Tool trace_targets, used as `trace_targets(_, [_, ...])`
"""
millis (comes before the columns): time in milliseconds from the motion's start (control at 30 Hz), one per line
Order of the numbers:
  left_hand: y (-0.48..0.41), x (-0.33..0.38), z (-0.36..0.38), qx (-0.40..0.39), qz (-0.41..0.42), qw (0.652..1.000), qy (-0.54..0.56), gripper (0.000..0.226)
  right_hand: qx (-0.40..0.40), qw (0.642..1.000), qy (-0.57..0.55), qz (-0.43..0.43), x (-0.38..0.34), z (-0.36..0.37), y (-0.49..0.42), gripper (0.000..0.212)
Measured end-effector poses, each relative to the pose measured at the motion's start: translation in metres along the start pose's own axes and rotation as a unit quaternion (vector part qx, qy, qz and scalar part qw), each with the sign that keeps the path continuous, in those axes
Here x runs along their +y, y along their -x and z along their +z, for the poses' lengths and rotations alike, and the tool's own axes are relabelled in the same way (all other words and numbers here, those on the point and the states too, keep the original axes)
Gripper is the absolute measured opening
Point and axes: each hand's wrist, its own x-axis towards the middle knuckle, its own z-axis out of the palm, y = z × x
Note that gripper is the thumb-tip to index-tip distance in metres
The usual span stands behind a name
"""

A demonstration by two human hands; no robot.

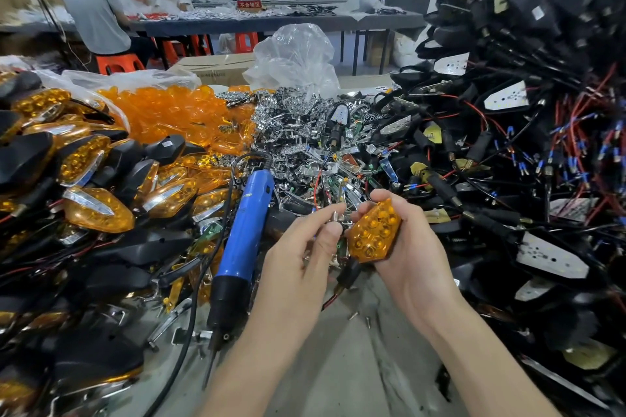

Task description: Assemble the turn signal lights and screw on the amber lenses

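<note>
The left hand [298, 256] pinches a part [336, 215] too small to identify.

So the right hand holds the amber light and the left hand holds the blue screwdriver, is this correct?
Not quite. The head view shows the blue screwdriver lying on the table, untouched. The left hand pinches a small metal part instead. The right hand does hold the amber light.

Bright even indoor light, soft shadows, centre sharp, wide-angle bowing and motion blur at top-right edge.
</note>
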Motion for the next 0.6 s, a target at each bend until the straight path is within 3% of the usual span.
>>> trace_targets(233, [0.000,0.003,0.005,0.011,0.000,1.000,0.021,0.039,-0.027,0.998,0.050,-0.032,0.002,0.001,0.005,0.023])
trace_targets(600, [0.003,0.004,0.006,0.023,-0.009,0.999,0.033,0.025,-0.051,0.995,0.071,-0.037,0.000,0.003,0.012,0.036])
